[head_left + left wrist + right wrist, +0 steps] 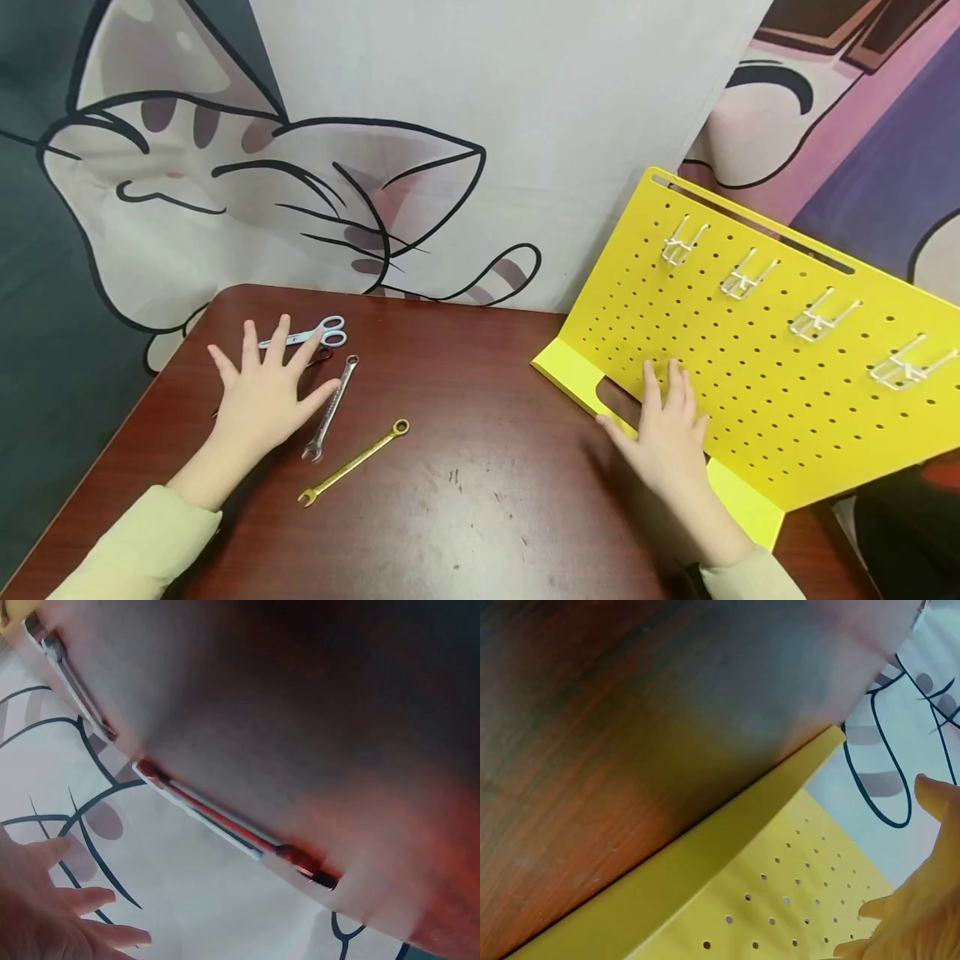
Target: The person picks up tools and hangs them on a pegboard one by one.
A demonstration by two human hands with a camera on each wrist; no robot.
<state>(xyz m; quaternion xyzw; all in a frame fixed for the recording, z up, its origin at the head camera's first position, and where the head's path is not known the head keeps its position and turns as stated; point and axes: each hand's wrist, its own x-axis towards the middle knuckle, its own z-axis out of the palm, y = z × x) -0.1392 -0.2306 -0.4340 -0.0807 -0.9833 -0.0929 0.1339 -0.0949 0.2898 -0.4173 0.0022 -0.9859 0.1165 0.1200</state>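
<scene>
My left hand (pixel 258 400) hovers over the table's left side with its fingers spread, holding nothing. Beyond its fingers lie light blue scissors (pixel 300 337), partly hidden by the hand. A slim red metal tool (pixel 225 817) lies beside them; its kind is unclear. Just right of the hand is a silver combination wrench (pixel 331 410), and nearer to me a gold ratcheting wrench (pixel 352 467). My right hand (pixel 667 442), fingers extended and holding nothing, is in front of a yellow pegboard (pixel 720 333); whether it touches the board I cannot tell.
Several clear double-pronged hooks (pixel 742 279) sit in a row along the pegboard's upper part. The pegboard stands on a yellow base (pixel 573 375) on the brown table (pixel 480 433). A cloth backdrop with a cartoon cat (pixel 172 217) hangs behind the table.
</scene>
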